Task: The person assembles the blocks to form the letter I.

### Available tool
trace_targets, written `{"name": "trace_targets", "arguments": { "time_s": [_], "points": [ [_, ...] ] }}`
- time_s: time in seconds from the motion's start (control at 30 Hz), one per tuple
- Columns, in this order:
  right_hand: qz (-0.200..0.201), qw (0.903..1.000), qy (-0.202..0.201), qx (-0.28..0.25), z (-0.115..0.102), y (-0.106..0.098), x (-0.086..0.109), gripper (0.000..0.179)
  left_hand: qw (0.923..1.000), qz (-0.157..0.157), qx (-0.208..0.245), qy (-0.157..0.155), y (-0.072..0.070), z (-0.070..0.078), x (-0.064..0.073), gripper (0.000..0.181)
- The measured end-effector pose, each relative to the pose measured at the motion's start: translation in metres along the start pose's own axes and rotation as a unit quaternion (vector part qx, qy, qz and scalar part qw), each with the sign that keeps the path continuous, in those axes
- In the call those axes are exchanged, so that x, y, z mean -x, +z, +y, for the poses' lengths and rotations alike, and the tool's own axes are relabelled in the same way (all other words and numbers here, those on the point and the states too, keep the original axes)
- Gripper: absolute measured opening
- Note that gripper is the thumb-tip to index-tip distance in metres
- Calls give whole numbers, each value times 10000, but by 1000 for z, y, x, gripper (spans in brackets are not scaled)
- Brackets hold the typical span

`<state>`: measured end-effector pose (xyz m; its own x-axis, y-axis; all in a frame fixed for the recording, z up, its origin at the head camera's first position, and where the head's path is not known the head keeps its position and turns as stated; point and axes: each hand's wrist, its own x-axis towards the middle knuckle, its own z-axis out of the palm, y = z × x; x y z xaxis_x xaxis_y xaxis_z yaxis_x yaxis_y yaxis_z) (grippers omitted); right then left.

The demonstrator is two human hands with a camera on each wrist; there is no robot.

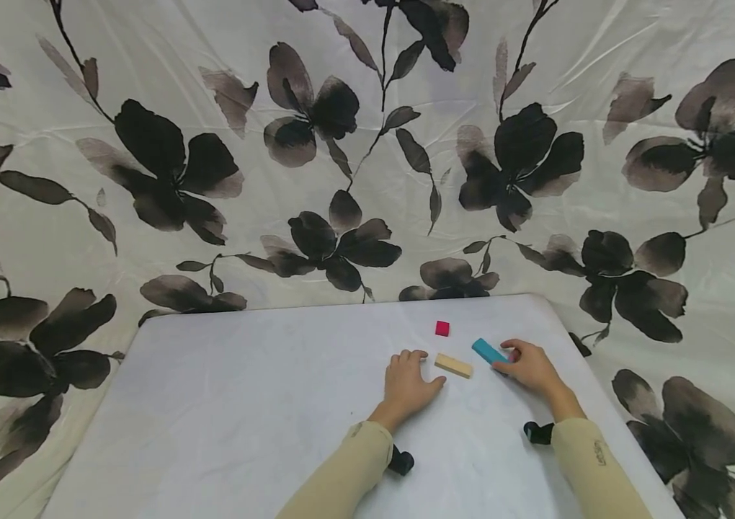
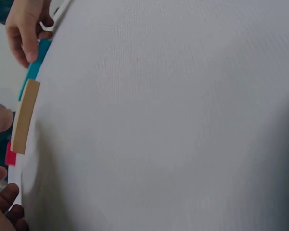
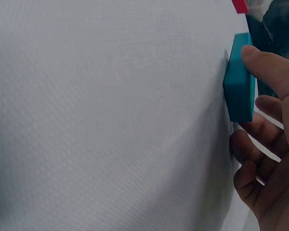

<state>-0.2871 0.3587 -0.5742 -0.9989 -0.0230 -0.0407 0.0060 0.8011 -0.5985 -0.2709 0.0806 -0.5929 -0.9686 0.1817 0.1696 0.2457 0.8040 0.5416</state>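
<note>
On the white table, my right hand [image 1: 537, 373] pinches the near end of a blue rectangular block [image 1: 487, 350]. In the right wrist view the thumb lies on one face of that block [image 3: 239, 91], with the other fingers bent below and behind it. A small pinkish patch shows between those fingers in the head view; what it is I cannot tell. My left hand [image 1: 408, 387] rests with thumb and fingers spread beside the left end of a plain wooden block [image 1: 454, 365], apparently not touching it. A small red block [image 1: 442, 329] lies beyond the wooden one.
The white tabletop [image 1: 231, 411] stretches away to the left of both hands. Its far edge meets a hanging floral cloth [image 1: 367, 173], and the right edge runs close by the right forearm. Dark wrist devices [image 1: 401, 460] jut from both sleeves.
</note>
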Motion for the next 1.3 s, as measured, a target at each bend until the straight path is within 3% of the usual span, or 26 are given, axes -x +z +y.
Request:
{"name": "trace_targets", "arguments": {
  "time_s": [0.2, 0.47, 0.87, 1.07, 1.3],
  "points": [
    [-203, 9997, -107, -105, -7, 5, 2, 68, 9995, 140, 74, -285, 7, 6, 0, 61],
    [-425, 9988, -15, -228, -18, 6, -9, 87, 9983, 480, 37, -337, 8, 9, -7, 60],
    [-1059, 9924, 69, -626, -17, 4, -8, 106, 9995, -91, 20, -292, 11, 19, -11, 63],
    [-1153, 9907, 215, -686, -14, 9, -3, 103, 9988, -408, -146, -237, 15, 19, -12, 66],
    [-1089, 9919, 166, -639, -11, 8, -1, 97, 9986, -436, -241, -155, 19, 22, -15, 71]
  ]
}}
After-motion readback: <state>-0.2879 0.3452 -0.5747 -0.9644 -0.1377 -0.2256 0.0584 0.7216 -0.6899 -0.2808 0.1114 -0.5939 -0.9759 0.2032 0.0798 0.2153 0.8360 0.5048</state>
